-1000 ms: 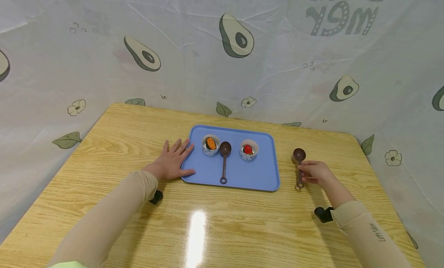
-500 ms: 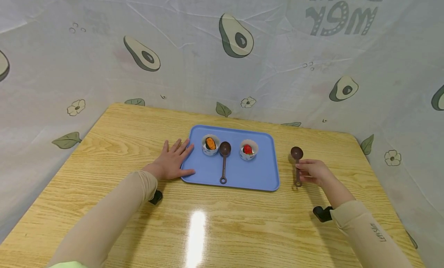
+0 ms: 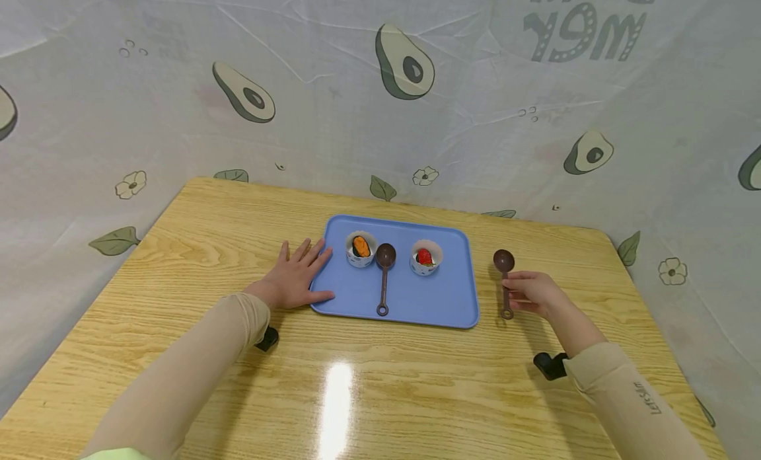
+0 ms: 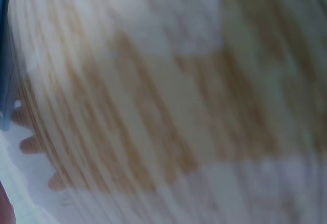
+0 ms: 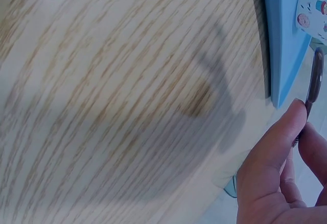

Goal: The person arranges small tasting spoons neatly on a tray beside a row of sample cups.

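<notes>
A brown spoon with a round bowl and ringed handle end is pinched between thumb and fingers of my right hand, just right of the blue tray. The right wrist view shows the thumb and a finger on the spoon handle, held above the table. My left hand lies spread over the tray's left edge, fingers straight. On the tray a second brown spoon lies between a paper cup with an orange-topped sushi piece and another cup with a red-topped piece.
The wooden table carries the tray near its back edge. Behind it hangs a pale curtain printed with avocados. Dark wrist-camera mounts show under both sleeves. The left wrist view is mostly blurred wood grain.
My right hand has shifted slightly left toward the tray, carrying the spoon with it. The left hand and the things on the tray have stayed in place.
</notes>
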`<state>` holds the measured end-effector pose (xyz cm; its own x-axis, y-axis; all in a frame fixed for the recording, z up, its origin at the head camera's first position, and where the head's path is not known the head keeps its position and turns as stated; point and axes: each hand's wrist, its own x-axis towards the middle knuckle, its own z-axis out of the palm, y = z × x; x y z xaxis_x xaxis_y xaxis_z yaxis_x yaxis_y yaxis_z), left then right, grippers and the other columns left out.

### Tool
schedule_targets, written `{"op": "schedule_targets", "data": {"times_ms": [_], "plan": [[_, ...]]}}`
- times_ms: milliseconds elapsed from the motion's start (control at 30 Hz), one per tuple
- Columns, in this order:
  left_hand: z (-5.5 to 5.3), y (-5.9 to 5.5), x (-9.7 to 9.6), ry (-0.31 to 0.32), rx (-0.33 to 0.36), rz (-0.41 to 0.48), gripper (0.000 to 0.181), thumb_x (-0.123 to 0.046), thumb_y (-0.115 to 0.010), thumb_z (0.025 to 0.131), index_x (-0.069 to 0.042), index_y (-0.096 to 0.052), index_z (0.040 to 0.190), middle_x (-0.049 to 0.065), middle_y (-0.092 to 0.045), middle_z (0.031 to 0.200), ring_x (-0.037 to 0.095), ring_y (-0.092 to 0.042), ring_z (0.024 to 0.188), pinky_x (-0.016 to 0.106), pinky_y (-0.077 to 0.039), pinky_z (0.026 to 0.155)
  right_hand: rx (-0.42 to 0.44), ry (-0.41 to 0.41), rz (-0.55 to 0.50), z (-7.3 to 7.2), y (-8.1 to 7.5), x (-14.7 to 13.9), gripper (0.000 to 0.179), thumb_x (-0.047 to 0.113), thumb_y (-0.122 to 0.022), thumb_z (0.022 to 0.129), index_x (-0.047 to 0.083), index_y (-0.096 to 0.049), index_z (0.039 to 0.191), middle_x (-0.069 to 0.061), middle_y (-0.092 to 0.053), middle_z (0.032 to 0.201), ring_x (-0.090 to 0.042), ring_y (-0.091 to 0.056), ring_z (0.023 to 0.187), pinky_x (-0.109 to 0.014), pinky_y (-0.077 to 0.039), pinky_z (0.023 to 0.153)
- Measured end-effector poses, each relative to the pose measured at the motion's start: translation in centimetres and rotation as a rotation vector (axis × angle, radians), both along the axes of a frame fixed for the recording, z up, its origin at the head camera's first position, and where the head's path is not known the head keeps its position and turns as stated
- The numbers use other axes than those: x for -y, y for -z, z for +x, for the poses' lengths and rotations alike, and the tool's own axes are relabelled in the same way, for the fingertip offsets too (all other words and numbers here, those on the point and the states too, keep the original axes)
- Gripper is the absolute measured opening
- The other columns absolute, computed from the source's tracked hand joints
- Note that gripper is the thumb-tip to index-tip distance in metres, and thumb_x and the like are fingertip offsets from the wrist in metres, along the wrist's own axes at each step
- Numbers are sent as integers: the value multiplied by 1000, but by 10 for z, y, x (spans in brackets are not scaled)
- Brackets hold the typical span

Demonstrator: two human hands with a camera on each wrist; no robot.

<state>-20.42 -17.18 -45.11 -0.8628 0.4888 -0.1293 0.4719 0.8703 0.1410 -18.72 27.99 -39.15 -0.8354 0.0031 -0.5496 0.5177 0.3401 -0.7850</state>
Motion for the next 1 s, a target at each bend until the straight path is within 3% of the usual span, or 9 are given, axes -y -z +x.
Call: {"op": "schedule_targets", "data": {"times_ms": [1000], "plan": [[2, -4, -1, 2, -12, -11, 88, -61, -50, 87, -9, -19, 151, 16, -11, 157, 42, -10, 143, 68, -1, 108, -27, -9, -23, 0, -5, 14, 36, 12, -54, 94, -7, -47, 124, 12, -59, 73, -2, -58, 67, -19, -52, 64]]}}
